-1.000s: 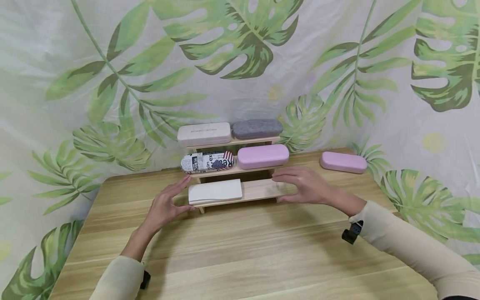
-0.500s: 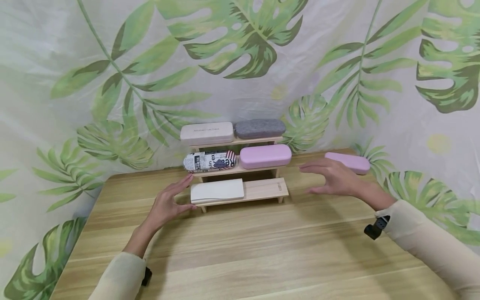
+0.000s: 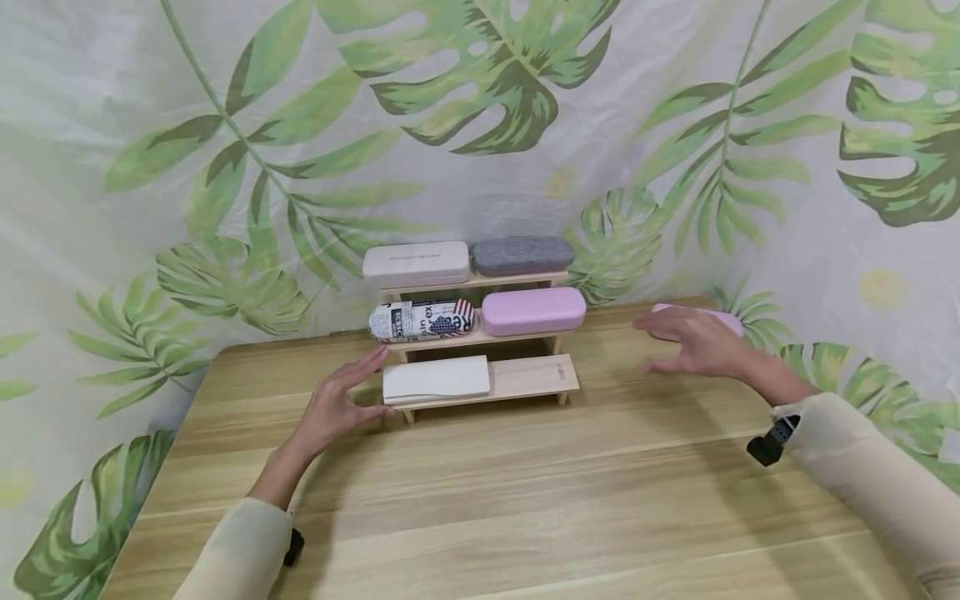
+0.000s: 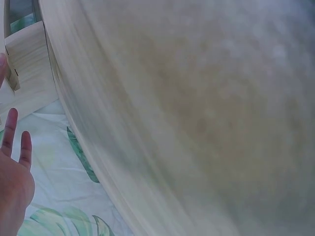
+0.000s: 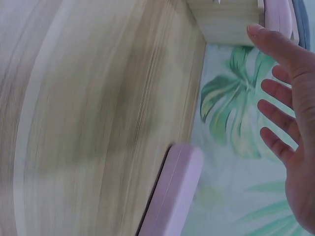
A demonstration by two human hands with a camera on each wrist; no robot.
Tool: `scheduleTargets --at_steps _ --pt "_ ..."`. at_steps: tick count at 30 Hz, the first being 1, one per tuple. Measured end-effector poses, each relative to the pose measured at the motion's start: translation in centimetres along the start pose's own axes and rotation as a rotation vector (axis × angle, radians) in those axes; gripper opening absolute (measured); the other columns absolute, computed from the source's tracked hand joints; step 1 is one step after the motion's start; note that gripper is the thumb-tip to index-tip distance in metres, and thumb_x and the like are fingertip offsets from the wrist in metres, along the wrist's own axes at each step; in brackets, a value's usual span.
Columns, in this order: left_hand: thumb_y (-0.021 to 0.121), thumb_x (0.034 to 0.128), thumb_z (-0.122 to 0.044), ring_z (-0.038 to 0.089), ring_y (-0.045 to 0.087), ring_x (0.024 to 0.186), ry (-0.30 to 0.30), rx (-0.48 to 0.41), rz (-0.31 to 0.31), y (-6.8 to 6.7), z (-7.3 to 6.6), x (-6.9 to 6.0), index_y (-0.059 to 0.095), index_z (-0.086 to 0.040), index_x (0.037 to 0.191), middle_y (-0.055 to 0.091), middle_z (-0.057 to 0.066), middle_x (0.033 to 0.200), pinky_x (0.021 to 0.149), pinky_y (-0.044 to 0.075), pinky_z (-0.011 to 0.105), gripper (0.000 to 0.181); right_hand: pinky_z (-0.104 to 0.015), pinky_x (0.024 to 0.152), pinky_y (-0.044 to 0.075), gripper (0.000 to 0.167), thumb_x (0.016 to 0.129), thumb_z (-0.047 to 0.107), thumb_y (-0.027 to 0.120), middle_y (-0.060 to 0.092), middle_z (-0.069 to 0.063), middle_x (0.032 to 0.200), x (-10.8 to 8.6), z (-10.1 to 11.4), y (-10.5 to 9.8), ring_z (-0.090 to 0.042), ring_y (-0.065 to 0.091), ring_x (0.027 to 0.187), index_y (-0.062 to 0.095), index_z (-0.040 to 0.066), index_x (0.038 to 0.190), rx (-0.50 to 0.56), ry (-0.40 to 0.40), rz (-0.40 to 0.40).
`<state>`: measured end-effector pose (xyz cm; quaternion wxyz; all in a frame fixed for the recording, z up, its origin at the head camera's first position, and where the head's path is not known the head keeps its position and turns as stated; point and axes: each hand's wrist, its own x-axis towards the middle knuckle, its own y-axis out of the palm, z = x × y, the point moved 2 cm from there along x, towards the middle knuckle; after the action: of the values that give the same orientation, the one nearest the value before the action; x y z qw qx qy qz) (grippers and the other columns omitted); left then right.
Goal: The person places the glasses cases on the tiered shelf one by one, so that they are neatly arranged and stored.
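My left hand [image 3: 335, 405] is at the left end of a three-tier wooden stand [image 3: 534, 377], its thumb and fingers spread by the lowest tier. On that tier lies a white glasses case [image 3: 437, 379]; bare wood shows to its right. My right hand [image 3: 693, 343] hovers in front of a loose pink glasses case [image 3: 726, 318], partly hiding it in the head view. In the right wrist view the fingers are spread, apart from that case. The middle tier bears a newsprint-patterned case [image 3: 422, 321] and a pink case [image 3: 533, 311].
A pale case [image 3: 416, 263] and a grey fabric case [image 3: 522, 255] sit on the top tier. The wooden table [image 3: 480, 500] extends toward me. Behind it hangs a leaf-patterned cloth [image 3: 480, 183].
My right hand has left the right end of the stand and moved right, to the loose pink case. The left hand has stayed by the stand.
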<state>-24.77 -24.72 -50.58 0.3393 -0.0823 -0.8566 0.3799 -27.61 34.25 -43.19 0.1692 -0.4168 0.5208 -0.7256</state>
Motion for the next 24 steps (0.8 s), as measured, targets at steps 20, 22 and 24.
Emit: scheduleTargets --at_steps 20,22,24 --pt "0.102 0.0586 -0.005 0.042 0.06 0.134 -0.012 -0.011 0.009 -0.2 -0.2 0.1 0.06 -0.005 0.149 0.055 0.012 0.157 0.112 0.047 0.053 0.1 -0.063 0.098 0.052 0.068 0.071 0.029 0.099 0.074 -0.021 0.128 -2.5 -5.3 -0.2 -0.047 0.066 0.121 0.074 0.0 0.127 0.097 0.324 0.058" --pt "0.102 0.0589 -0.006 0.042 0.06 0.134 -0.008 -0.006 0.011 -0.2 -0.3 0.1 0.06 -0.004 0.149 0.055 0.011 0.157 0.111 0.047 0.052 0.1 -0.064 0.099 0.051 0.07 0.073 0.032 0.098 0.072 -0.021 0.131 -2.8 -5.7 -0.1 -0.048 0.065 0.123 0.072 0.0 0.13 0.105 0.371 0.084" --pt "0.102 0.0591 -0.006 0.042 0.061 0.133 -0.003 -0.001 0.012 -0.1 -0.4 0.1 0.06 -0.003 0.148 0.055 0.012 0.157 0.111 0.048 0.052 0.099 -0.065 0.101 0.051 0.072 0.075 0.033 0.097 0.071 -0.022 0.133 -3.0 -6.1 0.0 -0.049 0.063 0.125 0.071 0.0 0.133 0.117 0.408 0.104"
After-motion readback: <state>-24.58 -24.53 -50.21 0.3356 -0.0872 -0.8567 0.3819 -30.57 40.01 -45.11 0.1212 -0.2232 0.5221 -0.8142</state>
